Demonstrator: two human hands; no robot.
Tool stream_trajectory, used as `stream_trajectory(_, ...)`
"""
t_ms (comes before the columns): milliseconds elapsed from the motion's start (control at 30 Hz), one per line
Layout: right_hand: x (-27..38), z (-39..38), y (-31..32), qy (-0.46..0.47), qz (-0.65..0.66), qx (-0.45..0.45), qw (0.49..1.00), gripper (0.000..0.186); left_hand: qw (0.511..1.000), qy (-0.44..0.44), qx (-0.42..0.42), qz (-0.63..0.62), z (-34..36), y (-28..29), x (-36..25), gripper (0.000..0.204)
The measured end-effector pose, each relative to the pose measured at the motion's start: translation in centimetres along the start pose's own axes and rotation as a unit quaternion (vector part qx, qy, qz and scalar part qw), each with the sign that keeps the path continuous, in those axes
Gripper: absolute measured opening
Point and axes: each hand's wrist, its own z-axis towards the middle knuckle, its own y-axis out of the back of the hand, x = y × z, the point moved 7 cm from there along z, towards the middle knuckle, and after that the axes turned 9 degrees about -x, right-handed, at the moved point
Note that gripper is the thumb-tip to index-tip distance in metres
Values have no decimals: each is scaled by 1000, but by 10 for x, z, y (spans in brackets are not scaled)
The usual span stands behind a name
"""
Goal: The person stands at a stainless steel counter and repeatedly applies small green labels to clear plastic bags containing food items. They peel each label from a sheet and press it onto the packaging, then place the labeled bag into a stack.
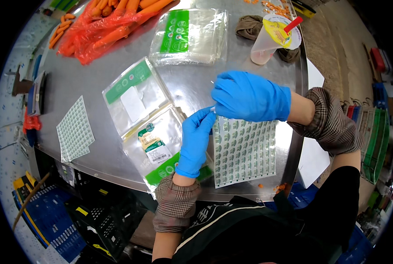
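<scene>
In a blue glove, my left hand [193, 140] pinches the upper left corner of a sheet of small green-and-white stickers [244, 152]. A tiny white bit shows at its fingertips. My right hand [244, 97], gloved too, is closed with curled fingers over the top edge of that sheet, close to the left fingertips; what it grips is hidden. Left of my left hand lies a clear bag with a green band and a label [159, 154]. Beyond it are more clear bags [137, 97] with a white card on top.
A second sticker sheet [76, 130] lies at the left on the metal table [117, 169]. Across the far side are carrots in a red bag [113, 33], a stack of clear bags [205, 35], and a plastic cup with a red straw [266, 44] beside a brown cloth [249, 27].
</scene>
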Motion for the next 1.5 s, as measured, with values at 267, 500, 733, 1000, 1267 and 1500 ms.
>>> stream_trajectory(267, -38, -63, -7, -377, 375, -41, 846, 42, 995, 19, -11, -100, 1, 4, -2, 26)
stream_trajectory(500, -30, -53, -6, -378, 397, -73, 833, 51, 998, -30, -33, -46, -2, 1, -16, 23)
stream_trajectory(733, -39, -70, -3, -449, 382, 65, 805, 60, 993, -77, -78, 41, -7, 13, -22, 19)
stream_trajectory(1000, -15, -10, -2, -265, 274, -53, 923, 65, 993, -105, -48, 19, -11, 2, -27, 17)
stream_trajectory(1267, 13, -9, 8, -136, 26, -76, 987, 68, 993, 7, -57, -105, -4, 2, -9, 21)
stream_trajectory(1500, -2, -32, 0, -482, 449, -208, 723, 54, 993, -101, -46, 28, -19, 36, -36, 43)
